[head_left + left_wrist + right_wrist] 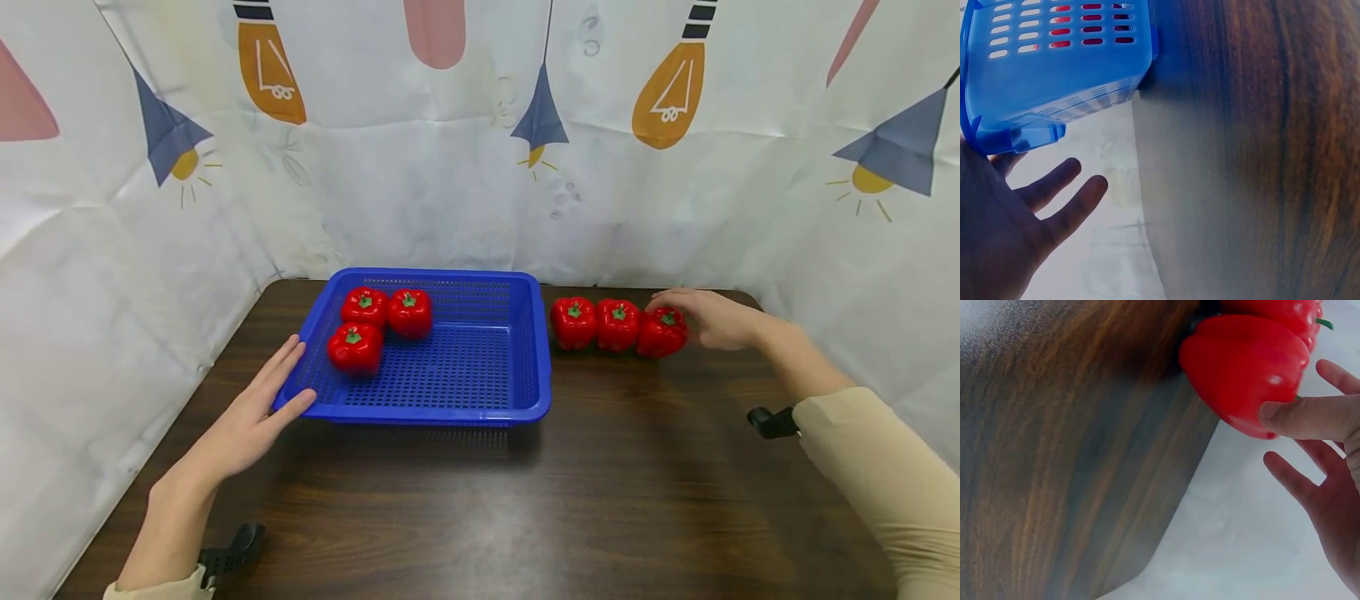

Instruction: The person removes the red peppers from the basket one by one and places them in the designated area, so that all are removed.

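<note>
In the head view my left hand (pixel 243 425) touches the left rim of a blue plastic basket (pixel 442 414), its fingers along the outside and its thumb at the front corner. Inside the basket sit three shiny red bell peppers (pixel 356 350) with green stems. Right of it, three more red bell peppers stand in a row on the table. My right hand (pixel 720 319) is at the rightmost bell pepper (pixel 662 333). The right wrist view shows its thumb (pixel 1297 417) against that pepper's side, with the other fingers loosely spread around the far side.
The dark wood table (pixel 622 500) extends in front of the basket. White patterned fabric (pixel 450 192) hangs behind and at both sides, close to the table's edges. The middle bell pepper (pixel 618 325) and the left bell pepper (pixel 573 323) stand close beside the rightmost one.
</note>
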Motion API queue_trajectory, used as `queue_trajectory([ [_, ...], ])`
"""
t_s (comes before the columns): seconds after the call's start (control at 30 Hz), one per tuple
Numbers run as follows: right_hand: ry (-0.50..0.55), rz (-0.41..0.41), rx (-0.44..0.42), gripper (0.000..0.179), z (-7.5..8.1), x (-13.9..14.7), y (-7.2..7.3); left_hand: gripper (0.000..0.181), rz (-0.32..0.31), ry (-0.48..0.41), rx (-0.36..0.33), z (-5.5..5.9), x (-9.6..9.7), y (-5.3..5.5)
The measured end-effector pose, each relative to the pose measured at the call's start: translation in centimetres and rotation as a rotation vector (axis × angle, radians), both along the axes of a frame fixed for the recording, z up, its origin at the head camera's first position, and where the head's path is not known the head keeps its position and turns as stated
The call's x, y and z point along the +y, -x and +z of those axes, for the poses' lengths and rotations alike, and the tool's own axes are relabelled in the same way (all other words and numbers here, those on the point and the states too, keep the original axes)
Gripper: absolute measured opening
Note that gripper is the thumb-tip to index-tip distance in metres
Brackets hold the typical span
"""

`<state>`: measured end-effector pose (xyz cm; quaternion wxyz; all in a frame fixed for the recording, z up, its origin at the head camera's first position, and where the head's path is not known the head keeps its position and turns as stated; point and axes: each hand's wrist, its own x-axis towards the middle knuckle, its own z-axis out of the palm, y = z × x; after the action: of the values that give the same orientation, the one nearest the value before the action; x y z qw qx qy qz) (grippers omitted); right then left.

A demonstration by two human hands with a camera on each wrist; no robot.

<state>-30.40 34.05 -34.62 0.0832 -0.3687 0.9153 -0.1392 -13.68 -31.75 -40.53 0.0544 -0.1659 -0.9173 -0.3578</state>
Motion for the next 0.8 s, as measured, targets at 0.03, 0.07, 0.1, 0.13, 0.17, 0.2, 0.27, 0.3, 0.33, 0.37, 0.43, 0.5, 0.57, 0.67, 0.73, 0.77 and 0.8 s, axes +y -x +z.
queue_trajectory([
  [0.03,0.001,0.004,0.006,0.068,0.1,0.0,0.1,0.074,0.001,0.0,0.0,0.0,0.0,0.0],
  [0.07,0.003,0.007,0.011,0.068,0.3,0.1,0.1,0.074,0.001,0.0,-0.001,0.0,0.0,0.0],
  [0.1,0.007,0.006,0.013,0.067,0.5,0.1,0.2,0.074,0.001,0.001,-0.001,0.0,0.0,0.0],
  [0.13,0.008,0.007,0.017,0.066,0.7,0.1,0.2,0.074,0.001,0.001,-0.001,0.0,0.0,0.0],
  [0.17,0.012,0.009,0.017,0.066,1.0,0.0,0.3,0.074,0.002,0.002,-0.002,0.0,0.0,0.0],
  [0.2,0.013,0.003,0.019,0.065,1.2,-0.1,0.3,0.074,0.002,0.003,-0.002,0.0,0.0,0.0],
  [0.27,0.017,-0.015,0.009,0.066,1.8,-0.3,0.5,0.074,0.003,0.003,-0.003,0.1,0.0,0.0],
  [0.3,0.02,-0.021,0.004,0.066,2.1,-0.5,0.6,0.074,0.004,0.004,-0.004,0.1,0.0,0.0],
  [0.33,0.021,-0.025,-0.001,0.067,2.3,-0.7,0.6,0.074,0.004,0.004,-0.005,0.1,0.0,-0.1],
  [0.37,0.021,-0.031,-0.002,0.068,2.6,-1.0,0.7,0.074,0.005,0.004,-0.005,0.1,0.0,-0.1],
  [0.43,0.019,-0.041,-0.003,0.067,3.1,-1.5,0.8,0.074,0.004,0.003,-0.005,0.1,0.0,-0.1],
  [0.5,0.014,-0.041,0.001,0.067,3.7,-2.2,0.8,0.074,0.003,0.003,-0.005,0.1,0.0,-0.1],
  [0.57,0.012,-0.038,0.0,0.065,4.2,-3.0,0.8,0.074,0.001,0.002,-0.006,0.1,0.0,-0.1],
  [0.67,0.02,-0.029,-0.014,0.064,4.9,-4.3,1.0,0.074,0.002,0.004,-0.009,0.1,0.0,-0.1],
  [0.73,0.028,-0.02,-0.026,0.062,5.3,-5.2,1.1,0.074,0.003,0.006,-0.008,0.1,0.0,-0.1],
  [0.77,0.032,-0.016,-0.03,0.062,5.5,-5.6,1.2,0.074,0.004,0.007,-0.008,0.1,0.0,-0.1],
  [0.8,0.027,-0.017,-0.032,0.062,5.6,-6.0,1.3,0.073,0.005,0.007,-0.007,0.1,0.1,0.0],
])
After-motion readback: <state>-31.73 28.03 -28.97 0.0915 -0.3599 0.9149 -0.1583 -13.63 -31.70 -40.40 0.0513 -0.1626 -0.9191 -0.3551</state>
